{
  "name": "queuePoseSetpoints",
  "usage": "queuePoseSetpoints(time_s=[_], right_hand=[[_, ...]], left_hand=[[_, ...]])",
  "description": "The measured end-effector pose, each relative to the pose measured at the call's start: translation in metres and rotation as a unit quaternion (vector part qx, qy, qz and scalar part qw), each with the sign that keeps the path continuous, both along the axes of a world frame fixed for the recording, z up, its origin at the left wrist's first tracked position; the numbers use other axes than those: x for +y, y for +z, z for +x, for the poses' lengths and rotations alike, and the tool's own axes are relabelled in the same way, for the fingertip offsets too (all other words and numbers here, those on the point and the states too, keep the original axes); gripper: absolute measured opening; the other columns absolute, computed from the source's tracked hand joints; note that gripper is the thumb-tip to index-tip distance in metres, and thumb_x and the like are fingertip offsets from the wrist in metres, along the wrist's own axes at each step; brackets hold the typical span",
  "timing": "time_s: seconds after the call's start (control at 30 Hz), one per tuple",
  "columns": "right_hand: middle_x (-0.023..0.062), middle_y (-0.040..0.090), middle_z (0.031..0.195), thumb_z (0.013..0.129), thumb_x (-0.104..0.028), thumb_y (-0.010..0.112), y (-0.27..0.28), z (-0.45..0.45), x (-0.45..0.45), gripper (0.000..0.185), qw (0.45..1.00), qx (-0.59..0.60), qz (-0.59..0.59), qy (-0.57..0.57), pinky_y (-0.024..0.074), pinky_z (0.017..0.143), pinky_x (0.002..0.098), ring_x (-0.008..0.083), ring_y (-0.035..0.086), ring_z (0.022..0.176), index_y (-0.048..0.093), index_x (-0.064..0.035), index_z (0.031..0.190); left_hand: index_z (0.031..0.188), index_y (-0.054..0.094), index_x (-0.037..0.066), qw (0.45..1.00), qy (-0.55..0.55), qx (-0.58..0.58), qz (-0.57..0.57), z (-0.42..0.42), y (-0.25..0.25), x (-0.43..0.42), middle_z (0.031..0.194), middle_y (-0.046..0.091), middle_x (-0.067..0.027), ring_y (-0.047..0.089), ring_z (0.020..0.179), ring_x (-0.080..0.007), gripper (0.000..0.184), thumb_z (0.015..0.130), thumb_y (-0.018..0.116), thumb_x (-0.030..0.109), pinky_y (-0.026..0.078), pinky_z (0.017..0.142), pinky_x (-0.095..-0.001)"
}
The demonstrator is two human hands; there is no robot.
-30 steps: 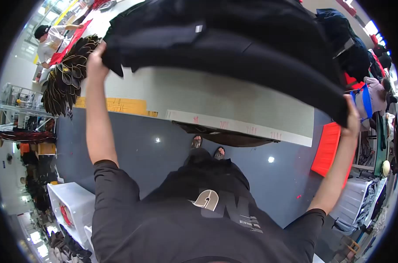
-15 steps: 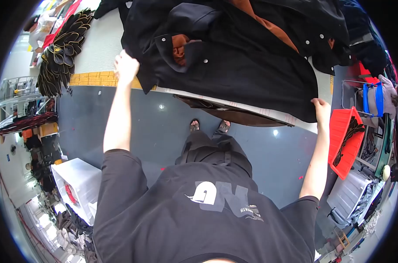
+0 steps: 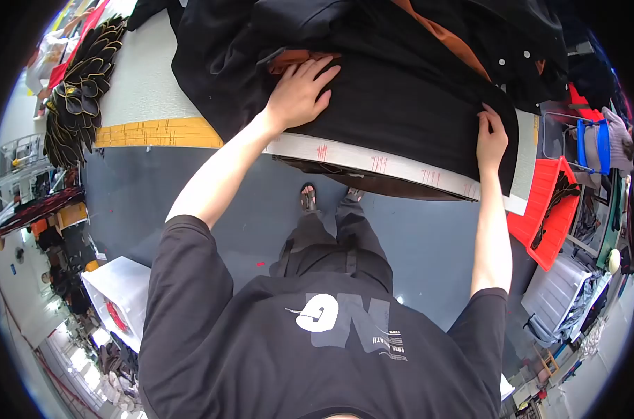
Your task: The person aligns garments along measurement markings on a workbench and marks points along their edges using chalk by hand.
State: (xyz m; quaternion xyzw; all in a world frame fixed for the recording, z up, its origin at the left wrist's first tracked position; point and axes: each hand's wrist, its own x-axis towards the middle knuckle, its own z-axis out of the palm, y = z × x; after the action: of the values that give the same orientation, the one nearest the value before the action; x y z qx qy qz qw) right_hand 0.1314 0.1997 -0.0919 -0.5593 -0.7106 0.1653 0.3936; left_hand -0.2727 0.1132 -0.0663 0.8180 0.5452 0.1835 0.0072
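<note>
Head view, left to right. Far left: bundle of dark leaf-shaped pieces (image 3: 79,94) with yellow edging, at the left end of the table (image 3: 165,92). Yellow strip (image 3: 160,133) along the table's near edge, left part.

Next, left hand (image 3: 299,99): palm down on the black garment (image 3: 400,112), fingers spread apart, not clamped. Fingertips right by an orange patch (image 3: 286,60); contact with it unclear. Garment lies across the tabletop, ahead of the body, running on forward past both hands. Its near panel has its long axis left to right, roughly along the table edge, slanting a bit toward the body at the right. White strip (image 3: 379,165) with red marks shows below the panel, between the two forearms.

Farther right, orange band (image 3: 442,38) slants down toward the right hand (image 3: 493,136). That hand is at the panel's right end, clearly the nearer one to the right side edge; left hand is nearer the orange patch. Right thumb and fingers close together at the cloth; pinching or just resting, cannot tell. Hands well apart, panel spanning between.

Past the table's right end: red bin (image 3: 555,216) with dark pieces inside, blue chair (image 3: 593,146) beyond.
</note>
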Motion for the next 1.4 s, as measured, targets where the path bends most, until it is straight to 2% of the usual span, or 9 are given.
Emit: queuePoseSetpoints(time_s=[0.23, 0.3, 0.4, 0.63, 0.73, 0.87, 1.1, 1.33, 1.4], right_hand=[[0.0092, 0.068, 0.111, 0.091, -0.007, 0.058, 0.008, 0.003, -0.008, 0.013, 0.989, -0.120, 0.079, -0.032, 0.0503, 0.081, 0.0295, 0.0232, 0.067, 0.095, 0.066, 0.0027, 0.094], [0.0118, 0.068, 0.108, 0.089, -0.003, 0.060, 0.021, -0.017, -0.029, 0.009, 0.989, -0.067, 0.128, 0.006, 0.0511, 0.078, 0.0305, 0.0239, 0.067, 0.090, 0.066, 0.0023, 0.091], [0.0116, 0.068, 0.108, 0.089, -0.002, 0.061, 0.040, -0.074, -0.063, 0.007, 0.992, 0.035, 0.022, 0.116, 0.0502, 0.067, 0.0239, 0.0146, 0.065, 0.079, 0.065, 0.0039, 0.089], [0.0100, 0.069, 0.105, 0.085, -0.005, 0.062, 0.008, -0.118, -0.061, 0.009, 0.986, 0.146, -0.046, 0.070, 0.0506, 0.081, 0.0333, 0.0282, 0.065, 0.094, 0.066, 0.0014, 0.089], [0.0073, 0.068, 0.107, 0.085, -0.007, 0.063, 0.002, -0.118, -0.060, 0.008, 0.994, 0.075, 0.012, 0.072, 0.0468, 0.090, 0.0359, 0.0274, 0.061, 0.104, 0.067, -0.0030, 0.090], [0.0094, 0.068, 0.109, 0.087, -0.006, 0.061, 0.005, -0.116, -0.061, 0.009, 0.995, 0.036, 0.036, 0.081, 0.0490, 0.087, 0.0330, 0.0273, 0.064, 0.101, 0.067, 0.0004, 0.092], [0.0120, 0.068, 0.109, 0.085, -0.004, 0.063, 0.016, -0.073, -0.045, 0.008, 0.984, 0.077, -0.032, 0.158, 0.0491, 0.087, 0.0322, 0.0286, 0.064, 0.101, 0.066, 0.0025, 0.088], [0.0116, 0.068, 0.111, 0.089, -0.003, 0.059, 0.013, -0.014, -0.027, 0.010, 0.996, 0.030, -0.007, 0.081, 0.0485, 0.086, 0.0279, 0.0219, 0.065, 0.101, 0.065, 0.0033, 0.095], [0.0107, 0.067, 0.113, 0.090, -0.003, 0.058, 0.008, 0.005, -0.025, 0.011, 0.998, 0.031, -0.008, 0.055, 0.0476, 0.088, 0.0277, 0.0214, 0.064, 0.103, 0.065, 0.0033, 0.096]], left_hand=[[0.126, 0.055, 0.008, 0.993, -0.021, 0.071, 0.092, 0.039, 0.007, -0.018, 0.136, 0.047, -0.0132, 0.041, 0.130, -0.0282, 0.051, 0.075, 0.060, 0.005, 0.028, 0.110, -0.0490], [0.122, 0.058, 0.009, 0.994, -0.077, -0.003, 0.071, 0.064, 0.010, -0.030, 0.135, 0.049, -0.0117, 0.043, 0.129, -0.0279, 0.049, 0.073, 0.059, 0.001, 0.028, 0.111, -0.0492], [0.126, 0.055, 0.009, 0.990, -0.135, -0.028, -0.011, 0.105, 0.016, -0.040, 0.139, 0.048, -0.0125, 0.041, 0.132, -0.0268, 0.051, 0.075, 0.062, 0.006, 0.026, 0.112, -0.0505], [0.135, 0.048, 0.009, 0.994, -0.097, -0.024, -0.046, 0.126, 0.002, -0.059, 0.143, 0.042, -0.0151, 0.035, 0.137, -0.0283, 0.054, 0.085, 0.062, 0.023, 0.023, 0.112, -0.0524], [0.137, 0.044, 0.005, 0.989, -0.127, 0.002, -0.078, 0.127, 0.002, -0.081, 0.146, 0.039, -0.0153, 0.034, 0.138, -0.0284, 0.058, 0.085, 0.062, 0.023, 0.023, 0.112, -0.0521], [0.136, 0.044, 0.003, 0.993, -0.087, -0.016, -0.081, 0.137, 0.002, -0.084, 0.146, 0.040, -0.0139, 0.035, 0.137, -0.0269, 0.057, 0.085, 0.062, 0.021, 0.025, 0.112, -0.0509], [0.137, 0.043, 0.001, 0.994, -0.024, 0.031, -0.106, 0.079, 0.009, -0.107, 0.147, 0.038, -0.0151, 0.034, 0.138, -0.0275, 0.058, 0.084, 0.061, 0.015, 0.023, 0.112, -0.0511], [0.140, 0.041, 0.002, 0.985, 0.098, 0.085, -0.113, -0.016, 0.024, -0.149, 0.147, 0.038, -0.0155, 0.034, 0.138, -0.0285, 0.059, 0.083, 0.058, 0.005, 0.023, 0.113, -0.0483], [0.128, 0.053, 0.002, 0.988, 0.097, 0.076, -0.091, -0.033, 0.029, -0.151, 0.136, 0.051, -0.0135, 0.046, 0.129, -0.0283, 0.047, 0.081, 0.057, 0.001, 0.027, 0.111, -0.0463]])
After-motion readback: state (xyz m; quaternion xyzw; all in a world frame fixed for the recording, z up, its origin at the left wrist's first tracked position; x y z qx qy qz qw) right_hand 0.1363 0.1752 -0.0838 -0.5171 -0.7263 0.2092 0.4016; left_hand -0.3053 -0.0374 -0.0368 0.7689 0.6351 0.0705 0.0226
